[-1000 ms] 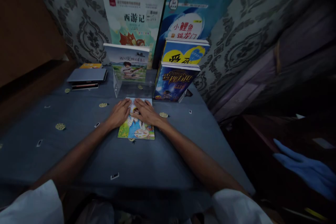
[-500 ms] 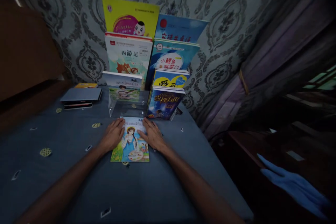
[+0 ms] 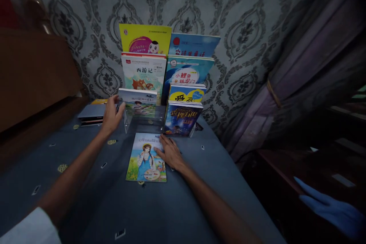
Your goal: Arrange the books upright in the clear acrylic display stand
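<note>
A picture book with a girl in blue overalls (image 3: 145, 162) lies flat on the blue cloth. My right hand (image 3: 170, 152) rests at its upper right edge, fingers apart. My left hand (image 3: 113, 113) is raised with fingers apart, beside the left edge of a book with a landscape cover (image 3: 137, 103); whether it touches that book I cannot tell. This book leans in a clear stand (image 3: 144, 124), in front of a white book (image 3: 144, 74) and a yellow book (image 3: 145, 38). To the right stand a dark blue book (image 3: 183, 120) and several others in tiers.
A stack of flat books (image 3: 93, 111) lies at the left, near a brown wooden panel (image 3: 37, 80). Patterned wallpaper rises behind the stand. A purple curtain (image 3: 254, 110) hangs at the right, with a blue glove (image 3: 328, 206) below it.
My left hand has left the flat book and moved up and forward to the landscape book's left side. My right hand stays at the flat book. The camera view has shifted slightly.
</note>
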Demonstrator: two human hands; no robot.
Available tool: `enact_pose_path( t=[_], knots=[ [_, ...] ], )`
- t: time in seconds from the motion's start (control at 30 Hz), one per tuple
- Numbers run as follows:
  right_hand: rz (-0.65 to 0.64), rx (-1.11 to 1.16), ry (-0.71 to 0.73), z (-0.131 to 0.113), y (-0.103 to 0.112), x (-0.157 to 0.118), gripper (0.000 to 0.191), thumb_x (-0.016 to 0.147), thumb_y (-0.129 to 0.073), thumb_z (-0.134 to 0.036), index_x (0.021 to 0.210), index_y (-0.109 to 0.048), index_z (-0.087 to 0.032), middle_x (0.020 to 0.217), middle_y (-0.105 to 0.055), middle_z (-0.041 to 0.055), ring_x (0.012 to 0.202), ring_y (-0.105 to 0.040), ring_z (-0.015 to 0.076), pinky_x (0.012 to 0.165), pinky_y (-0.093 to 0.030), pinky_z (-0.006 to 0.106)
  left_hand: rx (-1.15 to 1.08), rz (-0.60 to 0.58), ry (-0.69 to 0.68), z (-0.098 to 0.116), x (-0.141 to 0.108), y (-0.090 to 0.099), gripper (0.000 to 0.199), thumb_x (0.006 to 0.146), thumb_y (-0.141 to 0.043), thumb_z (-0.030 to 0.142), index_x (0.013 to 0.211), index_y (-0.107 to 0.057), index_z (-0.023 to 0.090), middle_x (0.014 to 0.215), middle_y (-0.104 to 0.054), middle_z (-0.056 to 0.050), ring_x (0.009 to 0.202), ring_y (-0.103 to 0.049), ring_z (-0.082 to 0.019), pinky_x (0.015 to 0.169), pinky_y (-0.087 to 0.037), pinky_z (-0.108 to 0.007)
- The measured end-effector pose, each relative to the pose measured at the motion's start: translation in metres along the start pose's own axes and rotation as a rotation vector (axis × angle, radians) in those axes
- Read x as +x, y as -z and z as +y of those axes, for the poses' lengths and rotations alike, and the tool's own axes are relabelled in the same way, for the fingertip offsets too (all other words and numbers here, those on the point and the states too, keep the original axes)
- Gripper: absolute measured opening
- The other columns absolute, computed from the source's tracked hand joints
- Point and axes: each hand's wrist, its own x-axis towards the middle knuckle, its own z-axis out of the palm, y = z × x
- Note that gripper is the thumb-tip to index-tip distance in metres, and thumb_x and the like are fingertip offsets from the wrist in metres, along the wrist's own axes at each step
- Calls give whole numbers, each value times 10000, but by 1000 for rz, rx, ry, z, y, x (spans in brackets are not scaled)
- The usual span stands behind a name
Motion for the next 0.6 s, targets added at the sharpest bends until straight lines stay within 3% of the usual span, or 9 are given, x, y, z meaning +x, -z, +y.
enact_pose_path(
  t=[0.17,0.3,0.6],
  knots=[
    [9,-10,32,1,0,-1,617,1020,-418,-466,1518,-426,-103,1603,-393,188,1511,-337,263,1250,-220,490,-102,-146,55,-5,40,-17,389,1003,-377,481,1023,-599,162,982,-673,-64,1015,-617,-230,960,-487,-356],
    [-20,-20,22,-3,3,-2,644,1026,-399,-475,1520,-410,-62,1614,-365,198,1513,-330,266,1257,-203,479,-93,-107,135,-7,55,-26,365,985,-409,464,904,-603,165,881,-671,-61,929,-631,-241,915,-504,-360],
    [-18,-14,22,-1,1,-2,665,1020,-403,-512,1522,-416,-76,1615,-366,191,1513,-332,262,1259,-200,474,33,-91,132,-2,63,-25,385,983,-419,513,885,-579,176,917,-661,-101,989,-629,-275,986,-476,-433]
  ],
)
